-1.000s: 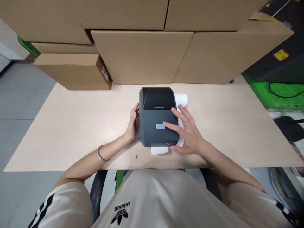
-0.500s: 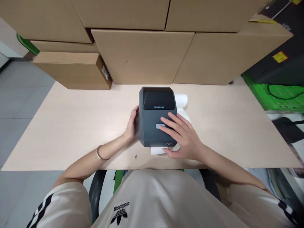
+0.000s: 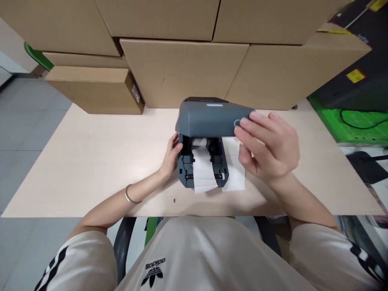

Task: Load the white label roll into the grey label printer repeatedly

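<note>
A dark grey label printer [image 3: 182,165] sits on the table with its lid [image 3: 212,121] swung up toward the back, uncovering the inside. White label paper [image 3: 203,167] runs from a partly hidden roll forward over the printer's front edge. Another white sheet [image 3: 235,178] lies on the table along the right side. My left hand [image 3: 170,159] grips the left wall of the base, thumb on its upper edge. At the lid's front right corner, my right hand [image 3: 268,145] holds on with its fingers over the outside; the thumb is below.
Large cardboard boxes [image 3: 184,72] form a wall behind the printer. A flatter box [image 3: 91,91] lies at the table's back left. On the right stand a green crate [image 3: 360,125] with a black cable and a dark box [image 3: 348,89]. The table's front edge is near my body.
The printer lid has gone from closed to raised. My right hand has moved up and right with the lid's corner, while my left hand has stayed at the printer's left side.
</note>
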The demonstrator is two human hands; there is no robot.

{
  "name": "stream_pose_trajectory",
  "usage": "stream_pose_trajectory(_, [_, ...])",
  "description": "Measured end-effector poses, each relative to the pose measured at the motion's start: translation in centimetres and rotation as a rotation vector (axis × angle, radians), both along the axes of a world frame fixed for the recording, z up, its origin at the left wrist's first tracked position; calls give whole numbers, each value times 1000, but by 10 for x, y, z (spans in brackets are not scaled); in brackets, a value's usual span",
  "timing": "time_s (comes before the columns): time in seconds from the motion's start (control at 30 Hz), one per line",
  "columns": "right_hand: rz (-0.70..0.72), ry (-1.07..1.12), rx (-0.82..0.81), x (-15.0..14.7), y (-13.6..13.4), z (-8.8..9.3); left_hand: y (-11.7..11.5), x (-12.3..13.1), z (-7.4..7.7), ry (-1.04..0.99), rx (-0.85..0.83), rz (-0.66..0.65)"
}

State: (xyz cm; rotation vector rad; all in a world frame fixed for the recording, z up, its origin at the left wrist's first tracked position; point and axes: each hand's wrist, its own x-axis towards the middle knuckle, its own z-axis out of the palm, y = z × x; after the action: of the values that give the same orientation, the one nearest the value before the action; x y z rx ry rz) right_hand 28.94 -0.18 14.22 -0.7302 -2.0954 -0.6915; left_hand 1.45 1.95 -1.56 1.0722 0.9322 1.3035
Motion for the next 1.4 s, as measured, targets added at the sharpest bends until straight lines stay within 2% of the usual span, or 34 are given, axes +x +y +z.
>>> stream_pose_trajectory(0.07, [-27, 21, -24, -3, 18, 16, 5, -3, 2, 53, -4, -6])
stream_pose_trajectory(0.17, [-140, 69, -129, -9, 49, 40, 12, -5, 7, 98, 5, -37])
stream_pose_trajectory(0.33, [-146, 160, -278, -23, 107, 75, 19, -5, 18, 193, 99, -86])
stream_pose_trajectory(0.43, [-265, 182, -421, -33, 136, 88, 20, -7, 21, 237, 109, -107])
stream_pose_trajectory(0.53, [-315, 176, -465, -39, 150, 92, 20, -9, 19, 240, 93, -116])
stream_pose_trajectory(0.67, [-263, 179, -383, -40, 147, 78, 21, -9, 15, 244, 114, -105])
stream_pose_trajectory(0.8, [-249, 190, -278, -43, 124, 41, 22, -8, 15, 243, 110, -85])
stream_pose_trajectory(0.9, [-265, 24, -447, -53, 100, 8, 21, -8, 19, 240, 88, -97])
stream_pose_trajectory(1.03, [-241, -546, -761, -69, 82, -25, 19, -11, 26, 289, 95, -125])
stream_pose_trajectory(1.1, [-214, -695, -826, -78, 82, -35, 18, -13, 29, 357, 110, -131])
stream_pose_trajectory(1.2, [-186, -709, -844, -90, 88, -39, 19, -17, 29, 427, 156, -118])
stream_pose_trajectory(1.27, [-185, -692, -853, -87, 89, -32, 19, -18, 28, 438, 192, -104])
stream_pose_trajectory(1.33, [-190, -657, -860, -69, 84, -16, 19, -19, 25, 440, 211, -107])
stream_pose_trajectory(1.4, [-185, -560, -862, -33, 75, 4, 19, -18, 23, 424, 213, -114])
